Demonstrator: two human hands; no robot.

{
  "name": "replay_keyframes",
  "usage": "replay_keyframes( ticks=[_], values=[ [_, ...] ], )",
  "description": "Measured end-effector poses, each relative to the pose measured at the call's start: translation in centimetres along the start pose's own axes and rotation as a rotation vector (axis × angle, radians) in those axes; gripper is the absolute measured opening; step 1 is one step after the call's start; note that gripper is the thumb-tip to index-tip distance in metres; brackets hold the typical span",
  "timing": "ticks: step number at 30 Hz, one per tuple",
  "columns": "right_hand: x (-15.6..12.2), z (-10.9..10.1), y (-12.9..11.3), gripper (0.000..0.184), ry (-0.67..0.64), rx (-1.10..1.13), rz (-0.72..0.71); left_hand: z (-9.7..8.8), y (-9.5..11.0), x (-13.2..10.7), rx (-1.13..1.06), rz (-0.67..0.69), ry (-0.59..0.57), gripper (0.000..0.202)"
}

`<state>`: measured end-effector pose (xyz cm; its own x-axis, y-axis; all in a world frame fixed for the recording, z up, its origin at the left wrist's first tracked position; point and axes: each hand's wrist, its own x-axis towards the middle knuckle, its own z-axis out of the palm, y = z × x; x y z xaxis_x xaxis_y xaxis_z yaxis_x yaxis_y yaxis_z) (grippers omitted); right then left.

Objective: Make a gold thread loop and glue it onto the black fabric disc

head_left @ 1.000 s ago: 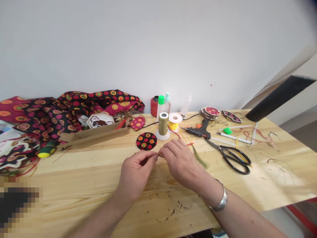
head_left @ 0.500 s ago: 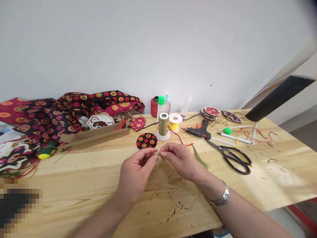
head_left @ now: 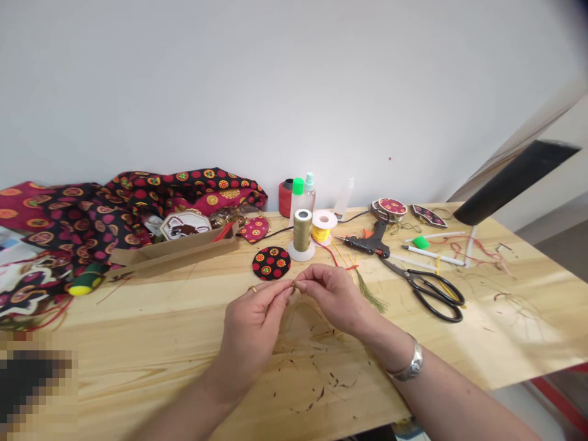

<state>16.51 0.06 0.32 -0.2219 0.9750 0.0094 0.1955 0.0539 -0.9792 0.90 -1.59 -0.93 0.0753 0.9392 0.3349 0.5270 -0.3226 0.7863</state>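
Note:
My left hand (head_left: 252,321) and my right hand (head_left: 333,297) meet fingertip to fingertip just above the wooden table (head_left: 151,343). Both pinch a thin olive-gold thread between thumb and forefinger, too fine to trace fully. A ring shows on my left hand and a silver bangle (head_left: 410,365) on my right wrist. A round patterned fabric disc (head_left: 271,263) lies just beyond my hands. Behind it stands a spool of olive thread (head_left: 302,234) beside a yellow thread reel (head_left: 324,224). A small olive tassel (head_left: 370,294) lies right of my right hand.
Black scissors (head_left: 434,292) and a glue gun (head_left: 370,242) lie to the right, with glue sticks and fabric pieces behind. Patterned cloth (head_left: 138,202) and an open cardboard box (head_left: 174,251) fill the left. Bottles (head_left: 303,193) stand against the wall. Thread scraps litter the table.
My right hand turned from palm-down to a raised pinch and drew back slightly. My left hand stayed nearly in place, still pinching at the same spot.

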Motion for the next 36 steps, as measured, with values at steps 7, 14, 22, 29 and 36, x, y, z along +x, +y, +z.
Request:
replay_keyframes(
  ticks=[7,14,22,29,36],
  values=[
    [-0.1,0.1,0.1,0.011,0.018,-0.017,0.014,-0.1,0.3,-0.1,0.148,0.105,0.03,0.019],
    [-0.1,0.0,0.5,0.01,0.026,-0.002,0.048,0.0,0.7,-0.1,0.069,-0.09,0.059,0.016],
    [0.2,-0.3,0.4,0.012,0.062,-0.079,0.045,-0.5,0.8,1.1,-0.302,-0.534,0.02,0.019],
    [0.2,-0.4,-0.1,0.012,0.088,-0.133,0.047,-0.6,0.1,1.0,-0.403,-0.572,0.025,0.022],
    [0.2,-0.3,0.0,0.012,0.085,-0.119,0.035,-0.8,0.7,1.1,-0.425,-0.558,-0.009,0.024]
  ],
)
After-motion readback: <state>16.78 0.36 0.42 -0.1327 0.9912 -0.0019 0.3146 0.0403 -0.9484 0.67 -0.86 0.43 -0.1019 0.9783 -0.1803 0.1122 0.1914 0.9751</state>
